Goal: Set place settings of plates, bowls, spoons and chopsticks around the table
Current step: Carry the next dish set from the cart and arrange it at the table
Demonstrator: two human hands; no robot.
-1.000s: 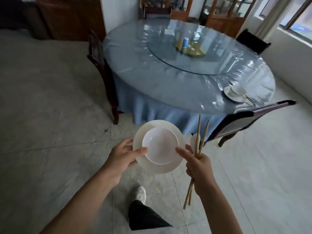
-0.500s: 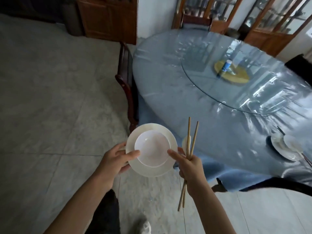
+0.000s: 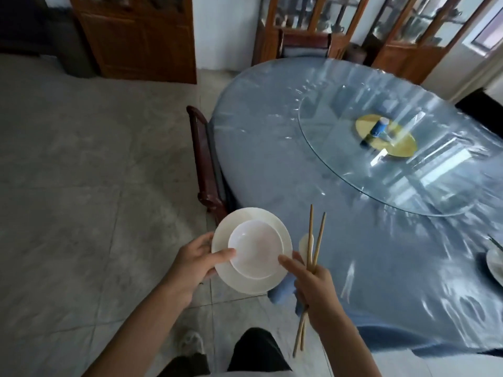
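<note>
My left hand [image 3: 194,265] grips the left rim of a white plate [image 3: 246,282] with a white bowl [image 3: 255,248] sitting in it, thumb on the bowl's edge. My right hand [image 3: 313,284] holds a pair of wooden chopsticks [image 3: 313,240] pointing up, plus a white spoon [image 3: 304,244] half hidden behind them; its forefinger touches the bowl's right rim. All of this hovers just left of the round table [image 3: 313,186], which has a blue cloth under clear plastic. One set plate [image 3: 495,263] lies at the right edge.
A glass turntable [image 3: 340,148] on the table carries a yellow mat and a small blue bottle [image 3: 379,127]. A dark wooden chair [image 3: 204,159] is tucked in at the table's left side, another chair [image 3: 304,44] at the far side. Wooden cabinets line the back wall. Grey tile floor lies left.
I have walked left around the table; it now fills the right of the view and is closer. Both hands keep the same hold on the plate, bowl, chopsticks and spoon.
</note>
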